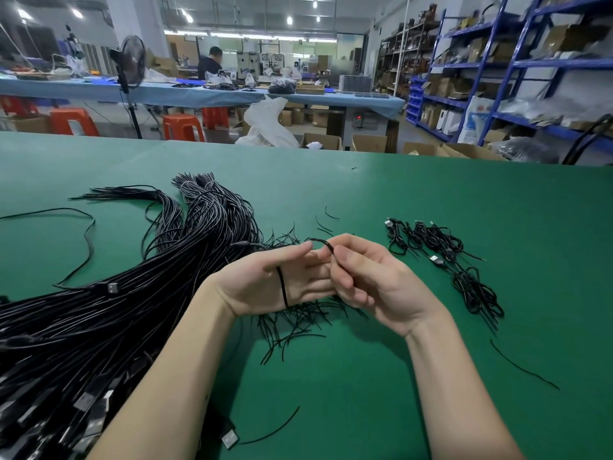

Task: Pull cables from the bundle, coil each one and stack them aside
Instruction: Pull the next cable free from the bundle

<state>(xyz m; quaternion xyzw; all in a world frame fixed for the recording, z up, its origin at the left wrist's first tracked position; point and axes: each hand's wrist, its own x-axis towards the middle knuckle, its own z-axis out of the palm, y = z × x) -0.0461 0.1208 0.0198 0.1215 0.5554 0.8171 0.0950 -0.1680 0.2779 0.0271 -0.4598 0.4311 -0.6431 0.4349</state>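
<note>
green table, bundle lengthwise away

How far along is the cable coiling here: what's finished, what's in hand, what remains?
Early on. Done: a few coiled cables lie stacked to the right on the green table. In hand: one cable loops round the left hand while the right hand pinches its end. Left: the big bundle on the left, which still looks far larger than the stack.
</note>
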